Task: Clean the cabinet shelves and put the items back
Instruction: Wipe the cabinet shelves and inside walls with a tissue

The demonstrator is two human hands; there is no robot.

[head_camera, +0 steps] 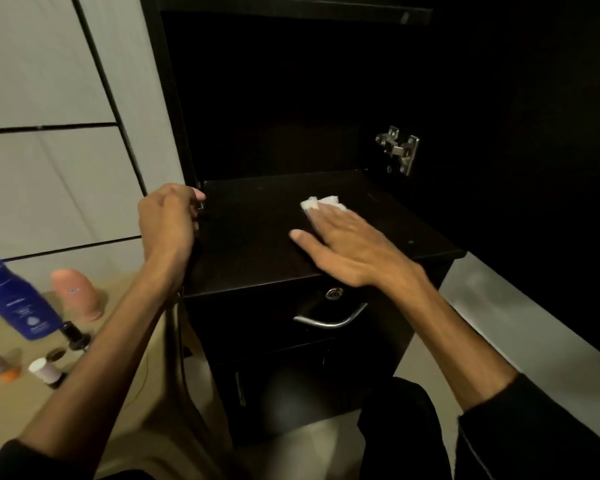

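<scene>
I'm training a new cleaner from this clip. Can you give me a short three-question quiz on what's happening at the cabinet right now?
1. True or false: the right hand presses a white cloth flat on the dark shelf.
2. What is the left hand doing? A) lifting the blue bottle B) gripping the cabinet's left edge C) pulling the drawer handle
3. Fill in: the bottles taken out stand on the ____, left of the cabinet.

Key: 1 true; 2 B; 3 floor.
</scene>
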